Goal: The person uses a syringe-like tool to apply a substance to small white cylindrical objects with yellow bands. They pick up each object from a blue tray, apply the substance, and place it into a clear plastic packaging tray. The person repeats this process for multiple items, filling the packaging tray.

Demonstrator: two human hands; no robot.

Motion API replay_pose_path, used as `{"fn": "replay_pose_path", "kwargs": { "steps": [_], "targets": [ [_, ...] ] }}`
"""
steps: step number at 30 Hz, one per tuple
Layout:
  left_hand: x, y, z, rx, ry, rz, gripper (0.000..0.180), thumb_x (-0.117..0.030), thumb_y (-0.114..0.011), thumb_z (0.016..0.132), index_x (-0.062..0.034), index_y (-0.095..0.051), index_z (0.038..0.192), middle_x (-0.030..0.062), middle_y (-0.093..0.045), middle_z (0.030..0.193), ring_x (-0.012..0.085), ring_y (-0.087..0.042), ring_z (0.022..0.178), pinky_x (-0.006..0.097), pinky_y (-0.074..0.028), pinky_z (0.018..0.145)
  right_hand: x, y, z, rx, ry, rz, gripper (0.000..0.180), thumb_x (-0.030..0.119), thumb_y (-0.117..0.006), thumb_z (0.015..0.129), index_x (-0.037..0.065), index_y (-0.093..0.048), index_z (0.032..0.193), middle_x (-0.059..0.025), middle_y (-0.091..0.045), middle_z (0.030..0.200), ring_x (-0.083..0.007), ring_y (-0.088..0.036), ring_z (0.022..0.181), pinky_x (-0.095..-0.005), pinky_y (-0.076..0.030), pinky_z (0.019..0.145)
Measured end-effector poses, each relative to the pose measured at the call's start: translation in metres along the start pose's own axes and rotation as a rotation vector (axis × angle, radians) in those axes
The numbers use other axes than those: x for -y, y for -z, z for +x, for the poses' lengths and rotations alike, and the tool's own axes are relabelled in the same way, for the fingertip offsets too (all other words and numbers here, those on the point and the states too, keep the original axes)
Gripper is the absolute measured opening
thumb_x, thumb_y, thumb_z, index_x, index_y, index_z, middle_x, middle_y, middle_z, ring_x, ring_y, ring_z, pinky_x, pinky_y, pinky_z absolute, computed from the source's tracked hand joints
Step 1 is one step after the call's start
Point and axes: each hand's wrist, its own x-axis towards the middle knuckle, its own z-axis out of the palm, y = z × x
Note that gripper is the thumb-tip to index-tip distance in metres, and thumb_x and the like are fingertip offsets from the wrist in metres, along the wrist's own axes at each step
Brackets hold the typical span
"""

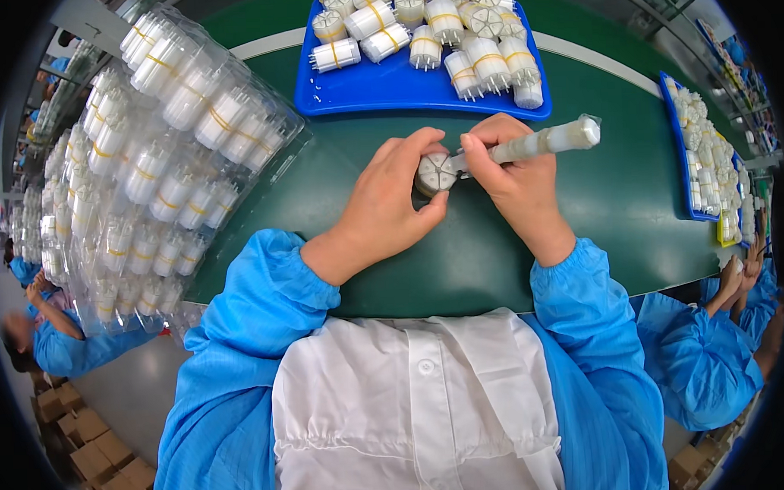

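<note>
Green table (487, 255); blue tray (365, 96) of banded white bundles (487, 64) beyond; my left hand (390, 193) curls thumb and fingers around 1 round segmented-top piece (436, 173), just in front of the tray; my right hand (521, 184) pinches a pale tape-wrapped tool (551, 141), tip at the piece's right edge.

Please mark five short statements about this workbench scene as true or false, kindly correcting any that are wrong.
1. The left hand curls around a round-topped cylinder. True.
2. The right hand is empty. False: it grips a slim tool with a pale handle.
3. The tray just beyond both hands is blue. True.
4. The wearer's sleeves are red. False: the sleeves are blue.
5. Yellow bands circle many white cylinders in that tray. True.
</note>
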Motion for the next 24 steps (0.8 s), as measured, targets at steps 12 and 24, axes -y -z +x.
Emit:
{"fn": "replay_pose_path", "kwargs": {
  "steps": [12,24],
  "targets": [
    [0.0027,-0.0022,0.0009,-0.035,0.003,0.035,0.066,-0.006,-0.079,0.075,-0.0032,-0.05,0.134,0.0152,-0.065,0.116,0.0299,-0.062,0.107,0.038,-0.051,0.093,0.0004,-0.0035,-0.0023,-0.047,0.01,0.086,0.015,0.01,-0.074,0.089,0.001,-0.066,0.081,-0.004,-0.063,0.073,-0.0106,-0.056,0.063,-0.0285,-0.043,0.056],
    [-0.0023,-0.0007,0.0032,0.017,0.092,0.113,0.068,-0.004,-0.078,0.075,-0.0032,-0.048,0.137,0.0152,-0.064,0.12,0.0297,-0.062,0.111,0.037,-0.05,0.097,-0.0026,-0.0028,-0.0023,0.025,-0.081,0.021,0.015,0.011,-0.073,0.089,0.002,-0.065,0.08,-0.0031,-0.064,0.072,-0.0095,-0.056,0.063,-0.0277,-0.044,0.056]
  ]
}}
